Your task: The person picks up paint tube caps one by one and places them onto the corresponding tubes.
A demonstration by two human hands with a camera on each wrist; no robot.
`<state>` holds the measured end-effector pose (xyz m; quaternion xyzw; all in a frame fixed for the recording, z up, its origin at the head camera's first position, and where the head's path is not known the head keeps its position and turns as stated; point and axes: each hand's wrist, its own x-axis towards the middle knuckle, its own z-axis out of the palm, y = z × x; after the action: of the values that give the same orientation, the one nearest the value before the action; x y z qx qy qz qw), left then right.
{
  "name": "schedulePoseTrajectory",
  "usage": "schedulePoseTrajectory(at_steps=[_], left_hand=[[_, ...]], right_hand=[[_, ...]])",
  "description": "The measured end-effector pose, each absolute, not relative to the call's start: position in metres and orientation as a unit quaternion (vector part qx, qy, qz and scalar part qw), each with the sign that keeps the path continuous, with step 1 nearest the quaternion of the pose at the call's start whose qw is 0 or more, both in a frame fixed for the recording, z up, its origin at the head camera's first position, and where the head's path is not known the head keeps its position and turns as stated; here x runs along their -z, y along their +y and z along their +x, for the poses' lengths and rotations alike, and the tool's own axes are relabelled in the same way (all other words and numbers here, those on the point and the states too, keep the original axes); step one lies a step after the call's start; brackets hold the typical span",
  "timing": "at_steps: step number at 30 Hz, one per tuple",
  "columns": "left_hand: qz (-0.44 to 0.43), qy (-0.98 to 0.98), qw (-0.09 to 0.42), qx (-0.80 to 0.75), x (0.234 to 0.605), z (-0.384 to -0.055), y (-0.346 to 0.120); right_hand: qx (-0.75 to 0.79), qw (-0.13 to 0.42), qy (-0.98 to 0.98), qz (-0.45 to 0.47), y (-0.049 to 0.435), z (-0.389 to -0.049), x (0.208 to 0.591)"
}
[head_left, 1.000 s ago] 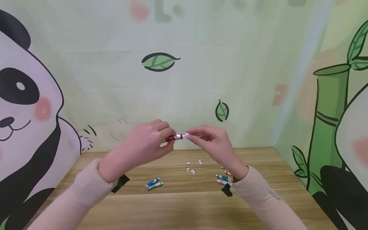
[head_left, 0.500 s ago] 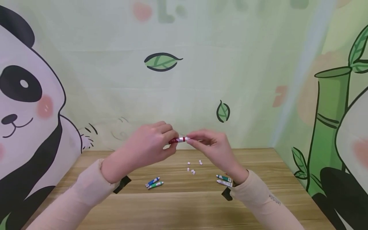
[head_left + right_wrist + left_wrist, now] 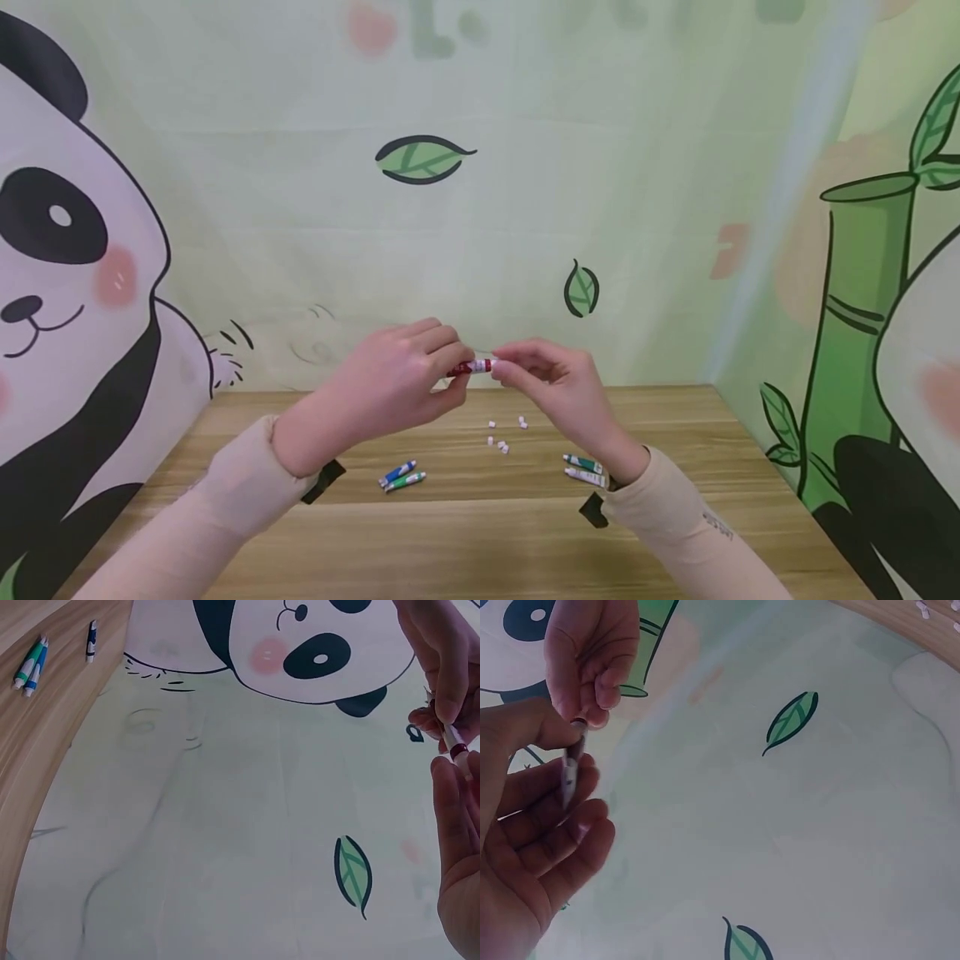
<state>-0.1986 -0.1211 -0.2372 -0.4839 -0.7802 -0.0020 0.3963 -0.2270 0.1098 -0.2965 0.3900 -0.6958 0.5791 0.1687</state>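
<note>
Slightly above the table's far edge, my left hand point(image 3: 397, 367) grips a small red paint tube point(image 3: 478, 367) between thumb and fingers. The tube lies nearly level, its white cap end pointing right. My right hand point(image 3: 558, 387) pinches the white cap point(image 3: 463, 761) at that end with thumb and fingertips, mostly covering it. A dark red band shows on the tube beside the cap in the right wrist view. In the left wrist view the tube point(image 3: 571, 769) runs along the left fingers, with the right fingertips meeting its upper end.
Several loose white caps point(image 3: 503, 447) lie mid-table. Left of them rest a blue tube point(image 3: 397, 473) and a green tube point(image 3: 406, 482); a dark green tube point(image 3: 582, 463) and a white tube point(image 3: 585, 477) lie near the right wrist. A panda-print cloth point(image 3: 480, 250) hangs behind.
A second ago a short gap with the nozzle showed between tube and cap; now the cap sits against the tube's end. Both hands have shifted slightly right and down in the head view.
</note>
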Motion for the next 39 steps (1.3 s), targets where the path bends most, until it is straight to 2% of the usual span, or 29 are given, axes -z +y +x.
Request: schedulePoseTrajectory(at_steps=[8, 15, 22, 31, 39], left_hand=[[-0.523, -0.756, 0.383, 0.088, 0.243, -0.206, -0.121], [-0.561, -0.736, 0.339, 0.17, 0.248, -0.214, -0.123], [-0.557, -0.744, 0.281, 0.241, 0.252, -0.22, -0.126], [-0.535, -0.754, 0.234, 0.299, 0.262, -0.227, -0.125], [-0.526, -0.758, 0.227, 0.313, 0.266, -0.227, -0.122]], right_hand=[[-0.602, 0.157, -0.68, 0.388, 0.11, -0.225, 0.298], [-0.601, 0.151, -0.679, 0.393, 0.113, -0.223, 0.302], [-0.599, 0.141, -0.674, 0.408, 0.121, -0.224, 0.308], [-0.538, 0.2, -0.703, 0.42, 0.121, -0.227, 0.31], [-0.503, 0.224, -0.717, 0.427, 0.118, -0.229, 0.31]])
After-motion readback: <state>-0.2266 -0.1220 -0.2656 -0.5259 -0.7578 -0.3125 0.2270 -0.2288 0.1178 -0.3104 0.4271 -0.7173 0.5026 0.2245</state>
